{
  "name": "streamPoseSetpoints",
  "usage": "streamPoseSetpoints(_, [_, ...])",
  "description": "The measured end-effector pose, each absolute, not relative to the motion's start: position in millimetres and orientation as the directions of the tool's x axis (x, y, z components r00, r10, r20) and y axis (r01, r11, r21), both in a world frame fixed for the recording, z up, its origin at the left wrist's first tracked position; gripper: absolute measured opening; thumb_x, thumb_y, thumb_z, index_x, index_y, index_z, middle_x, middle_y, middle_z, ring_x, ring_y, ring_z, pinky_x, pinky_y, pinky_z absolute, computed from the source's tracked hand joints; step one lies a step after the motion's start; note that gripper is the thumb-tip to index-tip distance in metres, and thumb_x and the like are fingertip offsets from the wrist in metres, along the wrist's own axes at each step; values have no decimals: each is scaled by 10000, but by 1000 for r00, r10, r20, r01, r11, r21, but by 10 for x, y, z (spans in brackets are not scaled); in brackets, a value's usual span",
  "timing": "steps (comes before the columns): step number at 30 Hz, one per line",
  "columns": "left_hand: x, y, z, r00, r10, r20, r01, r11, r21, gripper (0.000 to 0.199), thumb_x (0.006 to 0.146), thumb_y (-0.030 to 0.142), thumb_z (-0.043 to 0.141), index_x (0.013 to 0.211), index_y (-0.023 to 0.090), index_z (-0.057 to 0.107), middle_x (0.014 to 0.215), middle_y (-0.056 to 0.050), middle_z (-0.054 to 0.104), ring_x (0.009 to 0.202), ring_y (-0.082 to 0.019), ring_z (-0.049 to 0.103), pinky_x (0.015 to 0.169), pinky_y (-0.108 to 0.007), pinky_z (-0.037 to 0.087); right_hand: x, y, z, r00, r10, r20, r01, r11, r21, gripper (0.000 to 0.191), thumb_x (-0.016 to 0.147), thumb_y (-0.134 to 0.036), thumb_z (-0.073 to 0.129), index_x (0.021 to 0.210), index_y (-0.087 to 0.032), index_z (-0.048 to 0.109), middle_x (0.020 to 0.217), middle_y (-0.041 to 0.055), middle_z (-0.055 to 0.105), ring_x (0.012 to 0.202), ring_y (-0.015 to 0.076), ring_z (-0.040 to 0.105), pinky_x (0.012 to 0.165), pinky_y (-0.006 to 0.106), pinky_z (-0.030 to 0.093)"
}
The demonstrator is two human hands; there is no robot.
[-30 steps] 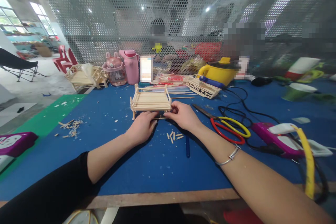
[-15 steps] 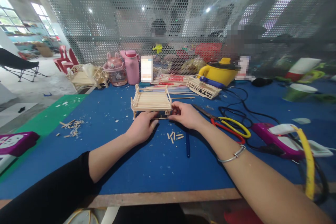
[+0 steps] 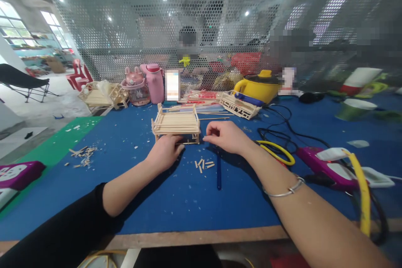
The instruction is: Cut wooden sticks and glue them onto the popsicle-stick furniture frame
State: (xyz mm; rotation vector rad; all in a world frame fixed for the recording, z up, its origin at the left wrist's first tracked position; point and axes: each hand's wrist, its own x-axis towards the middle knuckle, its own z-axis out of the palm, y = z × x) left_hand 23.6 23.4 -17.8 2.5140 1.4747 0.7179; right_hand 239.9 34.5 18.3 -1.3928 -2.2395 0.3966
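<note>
A small bed-like model of pale wooden sticks (image 3: 177,123) stands upright on the blue table, with a slatted top and short corner posts. My left hand (image 3: 165,150) is closed at its lower front edge; the fingertips are partly hidden under the slats. Just right of the model is my right hand (image 3: 228,137), apart from it, thumb and fingers brought together in a pinch. Whatever may be between those fingertips is too small to make out. Several short stick pieces (image 3: 202,164) lie in front of the model, beside a thin blue rod (image 3: 219,176).
Scissors with yellow and red handles (image 3: 278,153) lie partly behind my right forearm. A purple-and-white device (image 3: 329,167) and black cables are at right. Wood scraps (image 3: 83,155) lie at left. Behind stand a pink bottle (image 3: 155,83), a yellow pot (image 3: 260,88) and another stick model (image 3: 240,105).
My right hand has drawn away to the right from the model's lower right corner. My left hand stays at the front edge. The whole view has shifted slightly.
</note>
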Motion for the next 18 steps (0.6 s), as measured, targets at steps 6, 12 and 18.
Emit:
streamPoseSetpoints(6, [158,279,-146,381,869,316,854,-462,241,182,837,256,528,838,190,697,868,-79,669,833,-218,610,760,-331,479,2449,298,271,-398,895,200,785,446,-430,138,727,-345,608,731,-216,656,647,-14,623,576,121,515,534,237,330])
streamPoseSetpoints(12, [110,218,15,396,806,440,816,-529,235,209,872,271,483,862,203,681,829,-47,682,796,-192,613,736,-316,478,2474,272,294,-498,866,-39,767,419,-486,134,717,-325,617,731,-212,687,638,-13,643,585,133,535,531,233,363])
streamPoseSetpoints(18, [68,157,80,408,752,518,796,-571,202,224,884,276,478,843,198,684,825,-46,692,830,-186,621,786,-312,475,2269,158,251,-671,732,-119,670,529,-521,289,743,-301,625,1019,-258,702,809,7,678,662,139,580,588,227,408])
